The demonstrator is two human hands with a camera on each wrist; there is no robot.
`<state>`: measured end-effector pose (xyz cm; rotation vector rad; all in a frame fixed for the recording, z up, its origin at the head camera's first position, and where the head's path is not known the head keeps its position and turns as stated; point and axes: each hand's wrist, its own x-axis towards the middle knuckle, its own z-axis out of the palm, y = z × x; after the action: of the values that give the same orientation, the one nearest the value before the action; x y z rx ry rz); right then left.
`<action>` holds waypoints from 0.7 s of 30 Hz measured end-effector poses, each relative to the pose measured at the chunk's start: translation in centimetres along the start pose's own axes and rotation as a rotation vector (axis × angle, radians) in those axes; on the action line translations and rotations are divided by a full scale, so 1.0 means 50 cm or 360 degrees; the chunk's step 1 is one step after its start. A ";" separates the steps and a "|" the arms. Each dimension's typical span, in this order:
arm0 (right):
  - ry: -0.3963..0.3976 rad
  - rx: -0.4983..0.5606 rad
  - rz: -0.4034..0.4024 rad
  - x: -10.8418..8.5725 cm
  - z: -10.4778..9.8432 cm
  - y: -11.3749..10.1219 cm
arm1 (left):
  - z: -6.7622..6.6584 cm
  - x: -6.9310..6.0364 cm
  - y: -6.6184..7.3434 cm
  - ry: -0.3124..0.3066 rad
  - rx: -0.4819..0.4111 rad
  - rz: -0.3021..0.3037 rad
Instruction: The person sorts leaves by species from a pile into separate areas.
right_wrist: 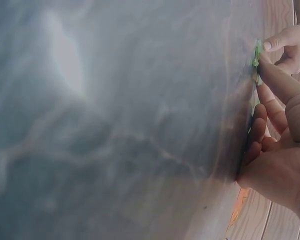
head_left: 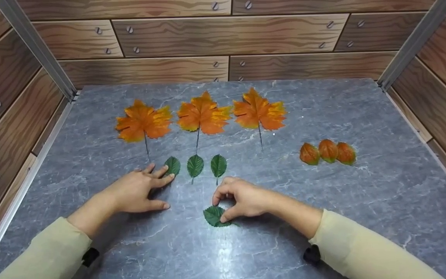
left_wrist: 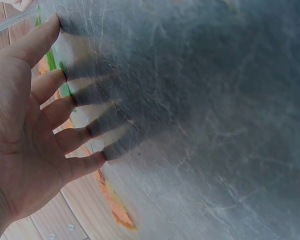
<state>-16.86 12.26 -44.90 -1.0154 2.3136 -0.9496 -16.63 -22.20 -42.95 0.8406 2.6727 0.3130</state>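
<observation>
My left hand point(head_left: 138, 190) lies spread on the table, its fingertips touching a green leaf point(head_left: 174, 164). To the right of that one, a second green leaf point(head_left: 195, 166) and a third green leaf point(head_left: 218, 166) lie in a row, stems toward me. Nearer to me, the thumb and index finger of my right hand point(head_left: 248, 197) pinch another green leaf point(head_left: 212, 215), which is at the tabletop with its stem pointing right. The left wrist view shows the left hand point(left_wrist: 32, 125) with fingers apart; in the right wrist view the right hand point(right_wrist: 285, 125) partly hides the green.
Across the back of the grey marbled table point(head_left: 381, 193) lie three orange maple leaves point(head_left: 203, 112) with dark stems. Three small orange leaves point(head_left: 328, 150) sit side by side at the right. Wood-patterned panels point(head_left: 223, 37) and metal posts point(head_left: 39, 48) enclose the table.
</observation>
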 end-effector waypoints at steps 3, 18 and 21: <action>-0.0007 -0.0013 0.0022 -0.001 0.000 0.000 | 0.001 -0.001 0.001 -0.0008 -0.0007 -0.0006; -0.0019 0.0133 -0.0094 -0.003 -0.008 0.011 | 0.001 -0.002 -0.002 0.0010 -0.0032 0.0020; -0.0001 0.0155 -0.0113 0.001 -0.010 0.014 | -0.002 -0.002 -0.003 0.0013 -0.0031 0.0014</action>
<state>-17.53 12.77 -45.09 -1.0631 2.2205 -1.0784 -16.68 -22.39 -42.90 0.8475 2.6698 0.3447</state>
